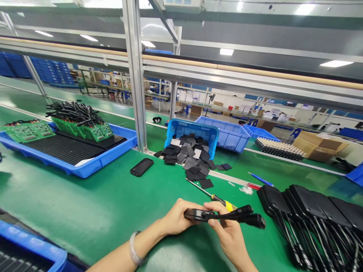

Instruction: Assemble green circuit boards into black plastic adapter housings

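Over the near middle of the green bench, my left hand (180, 217) grips one end of a black plastic case (194, 214), turned edge-on. Two short black cables with thick connectors (251, 217) stick out of it to the right. My right hand (225, 226) is closed on the cable end of the same case. Just beyond my right hand lies a screwdriver (222, 202) with a yellow and black handle. An empty black case half (142, 167) rests farther left. To the right are several finished-looking black cases (306, 204) with their cables hanging toward me.
A blue tray (85, 172) at left carries green circuit boards (96, 131) with black wires. A tipped blue basket (214, 139) spills black pads (195, 162) onto the bench. A blue pen (261, 178) lies at right. A metal post (136, 83) rises behind the bench.
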Motion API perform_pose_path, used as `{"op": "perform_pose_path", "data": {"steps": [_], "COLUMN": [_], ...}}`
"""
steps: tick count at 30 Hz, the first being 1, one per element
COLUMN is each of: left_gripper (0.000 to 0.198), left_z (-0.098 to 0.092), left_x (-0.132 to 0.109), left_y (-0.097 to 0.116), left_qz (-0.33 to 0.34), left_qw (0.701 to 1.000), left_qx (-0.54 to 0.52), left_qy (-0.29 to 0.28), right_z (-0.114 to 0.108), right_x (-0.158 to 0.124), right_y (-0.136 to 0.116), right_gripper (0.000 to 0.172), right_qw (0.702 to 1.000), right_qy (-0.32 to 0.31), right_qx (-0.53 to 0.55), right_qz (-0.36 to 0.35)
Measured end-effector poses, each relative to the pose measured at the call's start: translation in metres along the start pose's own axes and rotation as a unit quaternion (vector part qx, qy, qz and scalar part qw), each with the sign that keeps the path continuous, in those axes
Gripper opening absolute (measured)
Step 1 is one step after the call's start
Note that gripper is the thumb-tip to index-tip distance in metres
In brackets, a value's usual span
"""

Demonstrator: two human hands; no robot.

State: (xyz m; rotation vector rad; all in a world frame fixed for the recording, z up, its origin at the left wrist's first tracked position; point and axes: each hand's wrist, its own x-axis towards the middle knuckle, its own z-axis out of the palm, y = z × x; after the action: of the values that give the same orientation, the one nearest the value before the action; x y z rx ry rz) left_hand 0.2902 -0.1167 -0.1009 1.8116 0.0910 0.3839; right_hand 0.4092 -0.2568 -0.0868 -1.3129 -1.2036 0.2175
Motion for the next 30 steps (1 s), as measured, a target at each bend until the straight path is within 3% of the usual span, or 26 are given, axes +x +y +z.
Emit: {"op": "perform_pose_path", "data": {"steps": [2,5,9,13,16,19,21,25,28,30], "left_gripper": [0.031,0.032,0.034,0.030,0.035,0.043,0.046,0.041,0.037,0.035], "left_z": [-0.004,-0.003,0.001,-0.005,-0.015,-0.023,-0.025,-0.021,-0.018,-0.016], "left_x": [-0.001,-0.002,-0.002,0.001,0.001,-0.001,-0.001,0.000,0.003,0.003], "left_y": [0.001,-0.001,-0.002,-0.006,-0.011,-0.016,-0.019,-0.023,-0.020,-0.015], "left_qz": [0.014,0.013,-0.023,-0.050,-0.083,-0.119,-0.127,-0.102,-0.076,-0.060], "left_qw": [1.000,0.999,1.000,0.999,0.993,0.976,0.969,0.981,0.990,0.993], "left_qx": [0.007,0.001,-0.003,0.020,-0.013,-0.068,-0.089,-0.087,-0.054,-0.014], "left_qy": [-0.024,-0.039,-0.014,-0.010,-0.079,-0.170,-0.194,-0.138,-0.106,-0.099], "right_z": [0.000,0.000,-0.001,-0.003,-0.005,-0.007,-0.006,-0.003,0.001,0.004], "right_x": [0.000,-0.003,-0.007,-0.005,-0.003,-0.003,-0.002,-0.002,-0.006,-0.009], "right_y": [-0.004,-0.003,0.005,0.007,0.003,-0.001,-0.001,0.005,0.010,0.009], "right_gripper": [0.017,0.012,0.011,0.011,0.017,0.007,0.004,0.006,0.030,0.036], "right_qw": [0.999,0.998,0.999,0.993,0.996,0.999,0.999,1.000,1.000,1.000], "right_qy": [-0.029,-0.021,0.021,0.108,0.076,0.025,0.005,0.027,0.017,0.003], "right_qx": [-0.012,0.012,-0.025,-0.049,-0.042,-0.042,-0.034,-0.006,-0.001,-0.023], "right_qz": [-0.019,-0.051,-0.026,-0.005,-0.011,-0.022,-0.025,-0.002,0.000,-0.016]}}
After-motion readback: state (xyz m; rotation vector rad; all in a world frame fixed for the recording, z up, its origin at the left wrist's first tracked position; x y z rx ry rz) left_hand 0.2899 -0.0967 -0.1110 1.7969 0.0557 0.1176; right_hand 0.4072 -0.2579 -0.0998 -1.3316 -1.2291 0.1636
